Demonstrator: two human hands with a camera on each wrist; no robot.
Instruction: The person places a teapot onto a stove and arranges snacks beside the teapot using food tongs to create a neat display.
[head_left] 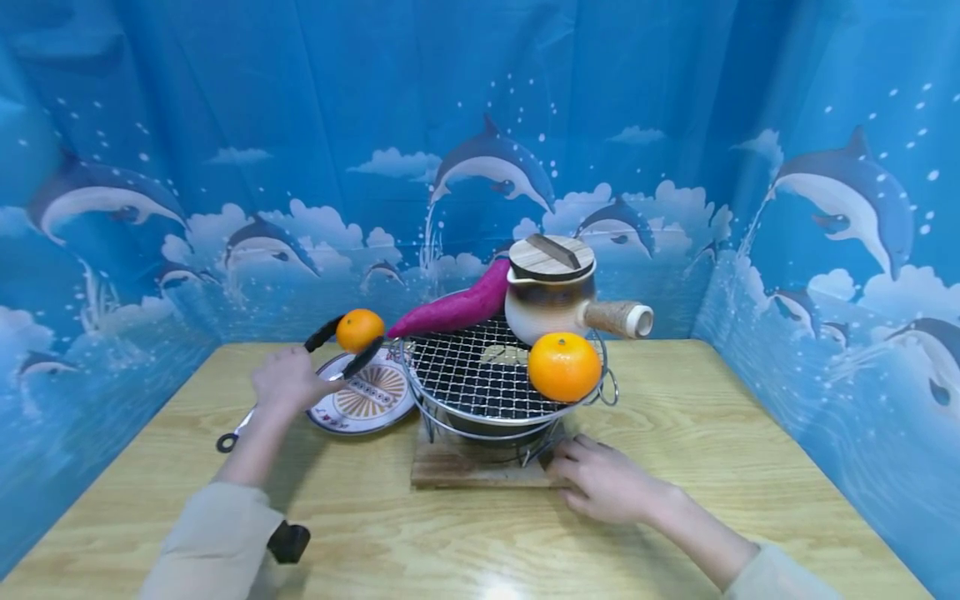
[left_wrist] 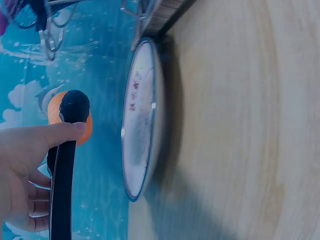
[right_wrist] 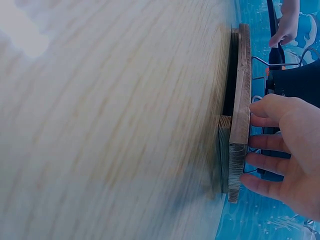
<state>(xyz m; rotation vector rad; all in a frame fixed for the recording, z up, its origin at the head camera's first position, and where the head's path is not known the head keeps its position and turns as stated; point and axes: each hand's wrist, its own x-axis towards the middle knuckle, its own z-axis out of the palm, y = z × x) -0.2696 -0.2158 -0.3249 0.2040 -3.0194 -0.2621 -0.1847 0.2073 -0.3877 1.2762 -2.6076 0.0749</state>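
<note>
My left hand (head_left: 291, 385) grips a pair of black-tipped tongs (left_wrist: 62, 187), thumb pressed on one arm. Between the tong tips is a small orange mandarin (head_left: 360, 331), held above a patterned plate (head_left: 341, 423). My right hand (head_left: 603, 482) touches the right front corner of a wooden board (head_left: 465, 477). Its fingers extend loosely against the board's edge in the right wrist view. A round wire grill (head_left: 465, 375) on a dark stove stands on that board. On the grill are a purple sweet potato (head_left: 457, 310), a larger mandarin (head_left: 565, 367) and a lidded clay pot (head_left: 536, 308).
The pot's rope-wrapped handle (head_left: 611, 317) sticks out to the right, past the grill's rim. A wire loop (head_left: 609, 390) juts from the stove's right side. Blue dolphin curtains (head_left: 360, 108) stand behind and beside the wooden table (head_left: 750, 417).
</note>
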